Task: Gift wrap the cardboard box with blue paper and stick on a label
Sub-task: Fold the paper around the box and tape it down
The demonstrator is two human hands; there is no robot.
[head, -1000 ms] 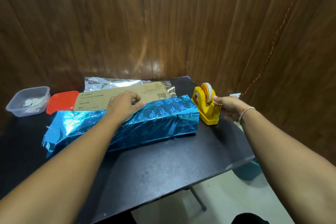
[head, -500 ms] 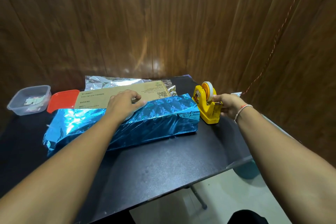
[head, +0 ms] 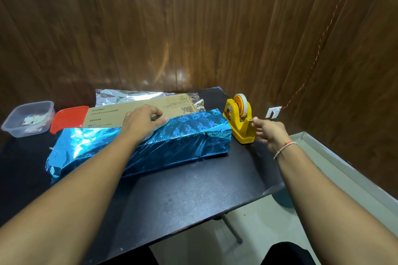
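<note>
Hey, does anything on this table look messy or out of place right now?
The blue paper is crumpled and loose at the box's left end; the cardboard box top is still bare. Nothing spilled.

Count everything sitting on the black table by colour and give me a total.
Blue: 1, blue paper
Brown: 1, cardboard box
Yellow: 1, tape dispenser
Red: 1, lid
Clear: 1, plastic tub
Silver: 1, foil sheet
Total: 6
</note>
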